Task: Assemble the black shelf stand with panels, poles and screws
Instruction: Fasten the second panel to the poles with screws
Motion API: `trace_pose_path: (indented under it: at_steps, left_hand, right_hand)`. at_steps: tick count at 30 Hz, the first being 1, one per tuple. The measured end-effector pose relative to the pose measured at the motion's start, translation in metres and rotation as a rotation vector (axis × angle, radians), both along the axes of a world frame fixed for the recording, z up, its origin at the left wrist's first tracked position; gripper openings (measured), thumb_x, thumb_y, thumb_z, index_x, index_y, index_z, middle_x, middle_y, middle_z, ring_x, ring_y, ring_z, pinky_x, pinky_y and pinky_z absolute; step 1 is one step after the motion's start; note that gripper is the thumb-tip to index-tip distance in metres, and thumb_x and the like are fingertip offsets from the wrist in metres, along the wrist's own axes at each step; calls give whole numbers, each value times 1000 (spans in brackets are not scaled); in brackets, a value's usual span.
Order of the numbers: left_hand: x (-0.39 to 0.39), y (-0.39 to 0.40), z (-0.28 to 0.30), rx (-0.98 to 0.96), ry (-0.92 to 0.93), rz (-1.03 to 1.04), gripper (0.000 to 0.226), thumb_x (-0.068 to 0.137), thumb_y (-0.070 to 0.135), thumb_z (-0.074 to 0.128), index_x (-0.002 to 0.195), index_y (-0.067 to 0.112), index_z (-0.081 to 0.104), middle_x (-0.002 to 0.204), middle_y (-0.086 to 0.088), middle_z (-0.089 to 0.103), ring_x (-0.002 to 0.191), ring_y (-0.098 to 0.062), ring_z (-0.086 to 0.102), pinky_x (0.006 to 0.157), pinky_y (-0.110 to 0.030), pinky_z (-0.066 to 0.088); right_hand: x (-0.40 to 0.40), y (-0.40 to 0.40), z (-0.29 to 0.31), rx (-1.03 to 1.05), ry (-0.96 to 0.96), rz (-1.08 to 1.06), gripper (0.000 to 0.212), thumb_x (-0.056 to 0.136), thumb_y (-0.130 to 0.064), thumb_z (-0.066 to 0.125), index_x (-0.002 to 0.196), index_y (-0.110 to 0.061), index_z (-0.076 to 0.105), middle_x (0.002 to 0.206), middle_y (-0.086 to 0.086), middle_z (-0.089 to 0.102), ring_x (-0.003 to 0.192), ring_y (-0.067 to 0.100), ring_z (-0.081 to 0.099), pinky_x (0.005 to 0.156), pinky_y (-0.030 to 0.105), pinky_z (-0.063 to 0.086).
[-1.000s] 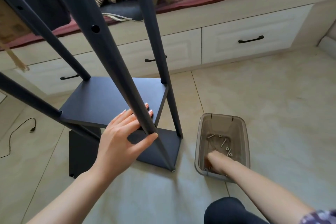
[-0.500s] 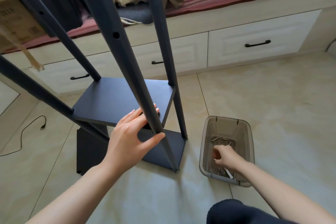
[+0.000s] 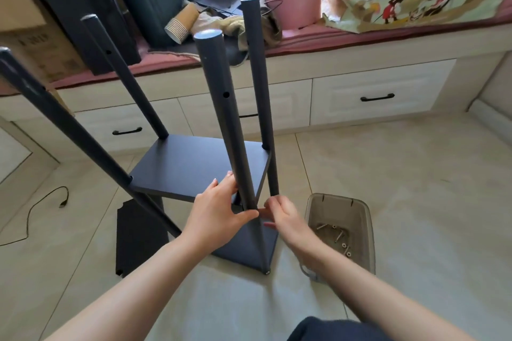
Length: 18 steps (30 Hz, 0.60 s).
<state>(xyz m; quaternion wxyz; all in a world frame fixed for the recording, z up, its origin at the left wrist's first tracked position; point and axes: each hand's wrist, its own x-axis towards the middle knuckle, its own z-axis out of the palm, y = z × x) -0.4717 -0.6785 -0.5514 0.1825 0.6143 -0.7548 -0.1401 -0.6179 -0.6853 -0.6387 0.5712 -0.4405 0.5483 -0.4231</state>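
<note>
At centre frame the left hand (image 3: 214, 216) wraps its fingers and thumb round the near pole (image 3: 225, 124), just below the upper panel (image 3: 194, 167). The right hand (image 3: 285, 217) meets that pole from the right with fingers curled; whether they pinch a screw is hidden. The lower panel (image 3: 249, 246) is half covered by both hands. At lower right, the grey bin (image 3: 363, 219) holds loose screws (image 3: 339, 235).

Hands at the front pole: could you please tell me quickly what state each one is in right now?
Left hand: grips the front pole near the shelf panel.
Right hand: fingers curled at the pole; whether they hold a screw cannot be told.
</note>
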Motion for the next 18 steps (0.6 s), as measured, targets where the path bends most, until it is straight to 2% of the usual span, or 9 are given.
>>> trace_pose_path:
  at_steps: [3, 5, 7, 9, 11, 13, 16, 18]
  left_hand:
    - [-3, -1, 1, 47, -13, 22, 59, 86, 36, 76, 138, 22, 53, 134, 6, 61, 138, -30, 43, 111, -33, 29]
    - [-3, -2, 4, 68, 0, 27, 59, 87, 37, 75, 139, 25, 51, 135, 8, 60, 140, -30, 40, 108, -33, 30]
    - [1, -3, 9, 89, 34, 45, 61, 87, 36, 76, 141, 28, 50, 138, 11, 60, 145, -30, 35, 111, -35, 30]
    - [10, -4, 16, 87, 92, 70, 64, 83, 35, 80, 141, 28, 51, 131, 12, 64, 141, -28, 43, 113, -40, 35]
    - [21, -6, 28, 83, 150, 92, 63, 81, 32, 83, 137, 26, 55, 123, 12, 67, 132, -19, 54, 110, -38, 42]
    - [36, -11, 42, 87, 234, 120, 59, 79, 28, 85, 132, 25, 58, 113, 19, 63, 125, -9, 57, 104, -30, 44]
    - [68, -18, 62, 102, 388, 172, 55, 76, 23, 87, 124, 27, 60, 111, 23, 62, 117, -2, 58, 100, -26, 47]
    - [92, -17, 70, 97, 461, 201, 47, 76, 21, 86, 117, 22, 62, 109, 17, 67, 103, 3, 65, 91, -16, 52]
  right_hand:
    - [19, -3, -1, 7, 16, -2, 23, 106, -31, 34, 93, -19, 49, 88, 3, 53, 82, 13, 52, 80, 30, 46]
    - [23, -4, 4, -28, 21, -8, 21, 107, -29, 34, 95, -19, 49, 88, -2, 55, 84, 9, 54, 72, 17, 43]
    - [27, -5, 11, -72, 39, 5, 20, 107, -26, 35, 94, -19, 50, 89, -4, 57, 89, 10, 58, 66, 11, 42]
    - [32, -7, 23, -130, 64, 27, 20, 107, -22, 36, 96, -14, 51, 89, -2, 59, 89, 9, 61, 66, 10, 44]
    - [39, -12, 39, -184, 60, 58, 19, 107, -16, 35, 101, -5, 50, 83, 0, 59, 74, -3, 62, 61, 9, 44]
    - [48, -23, 55, -192, 39, 116, 22, 107, -16, 36, 106, 1, 50, 83, 6, 61, 66, -2, 62, 58, 12, 47]
    - [73, -39, 77, -184, 31, 201, 22, 107, -25, 37, 105, -7, 50, 90, 15, 63, 76, 18, 63, 66, 30, 52]
    - [93, -46, 90, -203, 69, 257, 22, 107, -28, 37, 105, -9, 49, 91, 15, 63, 78, 20, 62, 69, 32, 52]
